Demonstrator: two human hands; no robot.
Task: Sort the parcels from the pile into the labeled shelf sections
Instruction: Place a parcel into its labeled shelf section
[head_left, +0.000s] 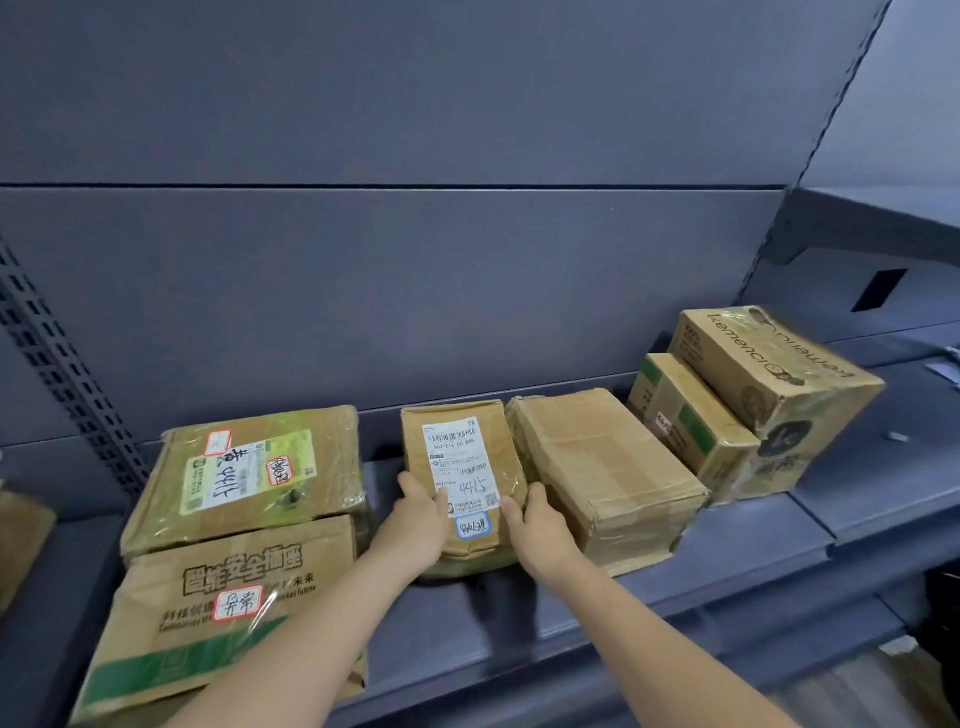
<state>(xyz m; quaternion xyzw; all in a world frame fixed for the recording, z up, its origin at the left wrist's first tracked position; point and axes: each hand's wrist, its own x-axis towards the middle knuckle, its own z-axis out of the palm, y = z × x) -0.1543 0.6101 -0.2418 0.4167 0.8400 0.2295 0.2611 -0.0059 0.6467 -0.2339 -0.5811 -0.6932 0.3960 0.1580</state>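
A small brown parcel (462, 457) with a white shipping label and a blue-edged sticker lies on the dark grey shelf (727, 566). My left hand (415, 519) grips its left edge, thumb on the label. My right hand (535, 525) grips its right edge, fingers tucked between it and a plain taped box (602, 467) to the right. To the left, a box with a green label (249, 473) sits stacked on a larger box with a red-edged sticker (228, 618).
At the right, a green-striped box (691, 421) leans against a larger printed box (769, 379). Another carton edge (21, 535) shows at far left. A slotted upright (62, 364) runs along the left back panel. A higher shelf (878, 218) juts out at upper right.
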